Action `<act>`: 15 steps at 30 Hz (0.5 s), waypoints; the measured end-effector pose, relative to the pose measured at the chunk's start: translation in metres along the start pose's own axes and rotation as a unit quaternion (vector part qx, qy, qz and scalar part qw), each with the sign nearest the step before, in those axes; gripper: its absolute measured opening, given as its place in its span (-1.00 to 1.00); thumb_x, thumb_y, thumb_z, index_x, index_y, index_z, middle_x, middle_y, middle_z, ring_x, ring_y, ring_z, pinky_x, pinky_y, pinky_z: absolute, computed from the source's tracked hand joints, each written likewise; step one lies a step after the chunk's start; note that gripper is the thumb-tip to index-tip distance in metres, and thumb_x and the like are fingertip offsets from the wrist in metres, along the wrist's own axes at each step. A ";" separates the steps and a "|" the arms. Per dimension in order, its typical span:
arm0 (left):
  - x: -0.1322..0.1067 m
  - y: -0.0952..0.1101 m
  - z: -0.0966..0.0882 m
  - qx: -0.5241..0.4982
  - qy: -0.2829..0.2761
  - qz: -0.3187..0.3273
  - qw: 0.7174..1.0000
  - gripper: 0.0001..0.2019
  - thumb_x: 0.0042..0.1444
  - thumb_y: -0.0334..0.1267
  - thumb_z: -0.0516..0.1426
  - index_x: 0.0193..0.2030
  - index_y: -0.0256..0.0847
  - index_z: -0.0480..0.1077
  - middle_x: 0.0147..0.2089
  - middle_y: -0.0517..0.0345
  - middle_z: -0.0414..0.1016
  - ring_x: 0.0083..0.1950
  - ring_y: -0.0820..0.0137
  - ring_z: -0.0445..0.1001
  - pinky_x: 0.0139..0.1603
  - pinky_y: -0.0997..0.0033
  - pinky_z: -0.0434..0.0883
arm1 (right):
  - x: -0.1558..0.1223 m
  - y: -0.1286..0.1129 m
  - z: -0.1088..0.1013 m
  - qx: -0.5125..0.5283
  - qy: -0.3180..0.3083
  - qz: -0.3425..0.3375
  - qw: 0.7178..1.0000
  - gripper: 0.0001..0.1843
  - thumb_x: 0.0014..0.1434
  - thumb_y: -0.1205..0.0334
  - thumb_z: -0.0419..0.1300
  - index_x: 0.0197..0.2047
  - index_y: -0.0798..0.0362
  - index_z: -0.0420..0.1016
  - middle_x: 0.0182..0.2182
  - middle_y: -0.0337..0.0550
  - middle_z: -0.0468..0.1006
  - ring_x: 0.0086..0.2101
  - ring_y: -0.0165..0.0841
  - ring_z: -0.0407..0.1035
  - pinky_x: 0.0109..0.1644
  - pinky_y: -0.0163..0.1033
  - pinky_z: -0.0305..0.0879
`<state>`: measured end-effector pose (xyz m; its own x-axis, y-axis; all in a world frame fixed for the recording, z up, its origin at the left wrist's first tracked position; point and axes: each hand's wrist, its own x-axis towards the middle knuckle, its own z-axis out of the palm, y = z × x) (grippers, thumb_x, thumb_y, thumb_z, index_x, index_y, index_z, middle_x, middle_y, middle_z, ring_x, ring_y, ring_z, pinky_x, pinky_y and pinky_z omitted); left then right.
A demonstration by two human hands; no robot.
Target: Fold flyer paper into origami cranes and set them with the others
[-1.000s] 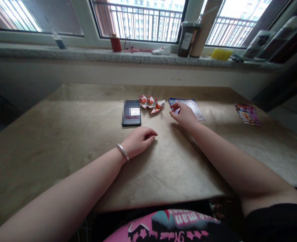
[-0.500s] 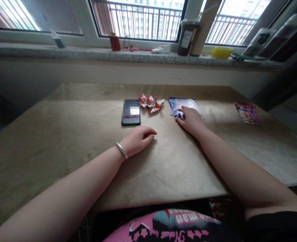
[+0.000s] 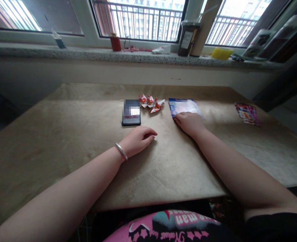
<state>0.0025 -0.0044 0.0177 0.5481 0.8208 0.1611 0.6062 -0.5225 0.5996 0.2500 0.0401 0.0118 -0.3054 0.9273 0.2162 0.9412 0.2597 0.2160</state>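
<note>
My left hand [image 3: 141, 137], with a silver bangle at the wrist, rests on the table. Its fingers are loosely bent, a gap shows between thumb and fingers, and nothing is in it. At the near left corner of the blue-and-white printed sheets [image 3: 185, 106], my right hand [image 3: 189, 123] has its fingers curled down over the edge; the grip underneath is partly hidden. Left of the sheets lie several folded red-and-white paper figures [image 3: 152, 103]. A phone [image 3: 131, 114] with a lit, partly blurred screen lies beyond my left hand.
Colourful printed cards or papers [image 3: 247, 113] lie at the table's right. Beyond the table [image 3: 62, 134], a stone windowsill [image 3: 88, 53] bears a red container [image 3: 115, 43], a dark lidded jar [image 3: 187, 38] and a yellow block [image 3: 221, 53]. The table's near edge runs close to my body.
My right hand has drawn back from over the sheets to their near left corner, and its fingers have curled in. My left hand has stayed in place.
</note>
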 end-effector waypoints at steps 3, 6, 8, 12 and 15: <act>0.000 0.000 0.000 0.000 -0.003 -0.002 1.000 -0.83 0.17 -0.31 0.06 -0.20 -0.21 0.48 -0.22 0.12 0.55 -0.19 0.37 0.45 -0.12 0.36 0.37 | -0.001 -0.003 -0.002 -0.012 -0.003 0.002 1.000 -0.65 0.29 0.22 -0.08 -0.22 0.10 0.53 -0.22 0.04 0.61 -0.26 -0.16 0.48 -0.35 -0.20 0.18; 0.000 -0.001 0.000 -0.001 -0.004 -0.001 1.000 -0.82 0.17 -0.30 0.06 -0.19 -0.21 0.48 -0.21 0.12 0.55 -0.19 0.37 0.45 -0.13 0.36 0.37 | -0.004 -0.004 -0.004 -0.008 0.005 0.002 1.000 -0.68 0.26 0.24 -0.06 -0.24 0.09 0.53 -0.23 0.04 0.60 -0.25 -0.17 0.47 -0.35 -0.21 0.16; 0.000 -0.001 0.001 -0.002 -0.004 0.001 1.000 -0.82 0.17 -0.30 0.06 -0.19 -0.21 0.48 -0.21 0.12 0.55 -0.19 0.37 0.45 -0.13 0.36 0.37 | -0.007 -0.004 -0.007 -0.010 0.006 -0.020 1.000 -0.68 0.26 0.24 -0.06 -0.25 0.08 0.52 -0.24 0.01 0.60 -0.26 -0.18 0.46 -0.35 -0.21 0.14; -0.001 -0.002 0.001 -0.008 -0.003 0.008 1.000 -0.82 0.17 -0.30 0.06 -0.18 -0.22 0.48 -0.22 0.12 0.55 -0.21 0.38 0.44 -0.16 0.38 0.37 | -0.015 -0.005 -0.017 0.000 -0.010 -0.104 0.994 -0.71 0.22 0.24 -0.04 -0.25 0.05 0.52 -0.25 -0.06 0.59 -0.29 -0.23 0.44 -0.38 -0.23 0.09; -0.002 -0.002 0.000 -0.018 0.004 0.008 1.000 -0.82 0.16 -0.32 0.06 -0.18 -0.22 0.47 -0.22 0.11 0.54 -0.23 0.40 0.44 -0.19 0.40 0.37 | -0.020 -0.009 -0.025 0.038 -0.024 -0.141 0.989 -0.74 0.18 0.24 0.01 -0.28 0.03 0.53 -0.28 -0.08 0.58 -0.30 -0.27 0.42 -0.36 -0.25 0.09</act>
<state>-0.0003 -0.0053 0.0162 0.5535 0.8139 0.1768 0.5763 -0.5275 0.6242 0.2444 0.0125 0.0297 -0.5517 0.8264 0.1125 0.8284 0.5274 0.1887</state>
